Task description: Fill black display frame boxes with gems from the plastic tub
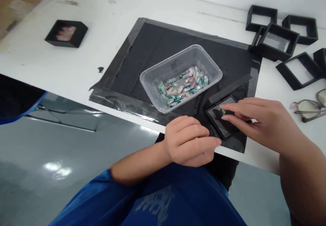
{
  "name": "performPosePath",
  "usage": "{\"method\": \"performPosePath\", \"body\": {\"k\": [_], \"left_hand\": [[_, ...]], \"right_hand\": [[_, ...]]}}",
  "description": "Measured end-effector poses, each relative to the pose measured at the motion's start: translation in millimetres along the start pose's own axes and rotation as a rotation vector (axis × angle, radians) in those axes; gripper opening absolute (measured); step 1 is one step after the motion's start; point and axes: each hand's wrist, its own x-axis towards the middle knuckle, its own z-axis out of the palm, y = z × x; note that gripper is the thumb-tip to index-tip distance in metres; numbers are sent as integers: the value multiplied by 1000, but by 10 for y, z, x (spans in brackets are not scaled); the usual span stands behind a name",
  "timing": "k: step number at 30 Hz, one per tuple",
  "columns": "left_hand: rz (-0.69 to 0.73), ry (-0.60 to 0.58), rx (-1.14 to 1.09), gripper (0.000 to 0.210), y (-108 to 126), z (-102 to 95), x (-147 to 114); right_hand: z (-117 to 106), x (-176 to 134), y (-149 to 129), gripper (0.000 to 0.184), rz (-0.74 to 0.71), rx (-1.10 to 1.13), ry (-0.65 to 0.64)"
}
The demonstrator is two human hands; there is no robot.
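Observation:
My right hand [259, 120] pinches a small greenish fake nail [223, 112] between thumb and index finger, just above a black frame [212, 122] with a grey, glossy panel inside. My left hand [191, 141] is curled closed at the table's front edge, close to the lower left of that frame. The inside of its fingers is hidden, so whatever they may hold does not show. Behind both hands, a clear plastic tub [155, 98] contains many nail-shaped pieces [183, 87] in green, pink, white and teal.
A black mat [132, 63], taped at its edges, lies under the tub and frame. Several black frames [278, 48] are grouped at the back right, with eyeglasses [305, 109] below them. At the left stands a black box [78, 36] with pinkish pieces inside.

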Motion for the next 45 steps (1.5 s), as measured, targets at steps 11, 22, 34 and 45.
{"method": "performPosePath", "body": {"k": [11, 22, 34, 45], "left_hand": [[-70, -270, -98, 14, -47, -39, -98], [-42, -573, -149, 22, -57, -91, -57], [172, -329, -110, 42, 4, -197, 246], [252, -228, 324, 22, -849, -732, 636]], "right_hand": [[143, 21, 32, 22, -80, -161, -13], [20, 2, 103, 17, 94, -3, -65], [106, 29, 63, 18, 22, -22, -89], [159, 88, -13, 16, -32, -123, -58]]}}
